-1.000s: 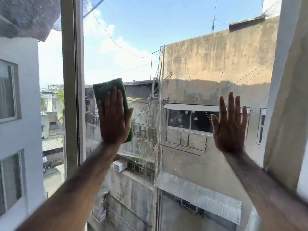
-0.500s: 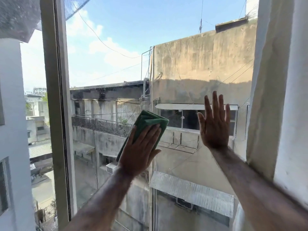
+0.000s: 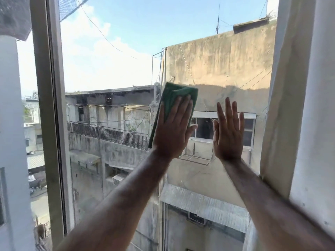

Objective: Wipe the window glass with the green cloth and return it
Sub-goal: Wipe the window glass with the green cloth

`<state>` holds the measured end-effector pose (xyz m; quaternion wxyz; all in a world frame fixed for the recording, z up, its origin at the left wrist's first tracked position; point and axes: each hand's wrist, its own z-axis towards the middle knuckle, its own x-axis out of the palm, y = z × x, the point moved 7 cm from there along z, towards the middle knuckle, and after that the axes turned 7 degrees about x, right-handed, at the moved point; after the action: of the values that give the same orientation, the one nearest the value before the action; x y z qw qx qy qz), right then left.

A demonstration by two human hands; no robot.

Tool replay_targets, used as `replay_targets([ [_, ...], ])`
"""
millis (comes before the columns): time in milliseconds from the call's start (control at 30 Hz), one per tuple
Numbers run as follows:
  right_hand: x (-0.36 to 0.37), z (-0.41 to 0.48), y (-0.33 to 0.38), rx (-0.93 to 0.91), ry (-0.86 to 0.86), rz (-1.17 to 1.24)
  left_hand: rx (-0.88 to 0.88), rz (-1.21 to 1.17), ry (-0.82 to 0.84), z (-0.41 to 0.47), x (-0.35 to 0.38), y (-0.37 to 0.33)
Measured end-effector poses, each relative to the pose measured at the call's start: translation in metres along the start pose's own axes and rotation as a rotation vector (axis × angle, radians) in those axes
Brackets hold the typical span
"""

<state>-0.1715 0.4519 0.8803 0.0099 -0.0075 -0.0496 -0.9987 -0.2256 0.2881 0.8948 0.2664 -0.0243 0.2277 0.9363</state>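
Observation:
The folded green cloth point(image 3: 176, 96) is pressed flat against the window glass point(image 3: 116, 66) near its middle. My left hand point(image 3: 172, 131) lies palm-down over the cloth's lower half, fingers straight and together, so only the cloth's top and left edge show. Just to the right, my right hand point(image 3: 228, 133) rests flat on the bare glass with fingers spread, holding nothing. The two hands are nearly touching at the thumbs.
A pale vertical window frame point(image 3: 49, 124) bounds the pane on the left. A white wall and reveal point(image 3: 297, 105) close it on the right. Through the glass I see concrete buildings, a railing, cables and sky.
My left hand has swept the cloth from the pane's left side down and then up to the right, ending beside my right hand. The right hand stayed planted on the glass.

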Motion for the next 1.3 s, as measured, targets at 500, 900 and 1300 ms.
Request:
replay_targets([
  [500,-0.005,-0.001,-0.002,0.036,-0.02,-0.002,-0.354,0.045,-0.074,0.003,-0.016,0.029],
  [900,-0.006,-0.001,0.002,0.022,-0.021,-0.006,0.337,0.058,0.187,-0.113,0.01,-0.033],
  [1300,-0.002,-0.001,-0.004,-0.001,-0.034,-0.028,-0.051,-0.025,-0.003,0.0,0.005,-0.04],
])
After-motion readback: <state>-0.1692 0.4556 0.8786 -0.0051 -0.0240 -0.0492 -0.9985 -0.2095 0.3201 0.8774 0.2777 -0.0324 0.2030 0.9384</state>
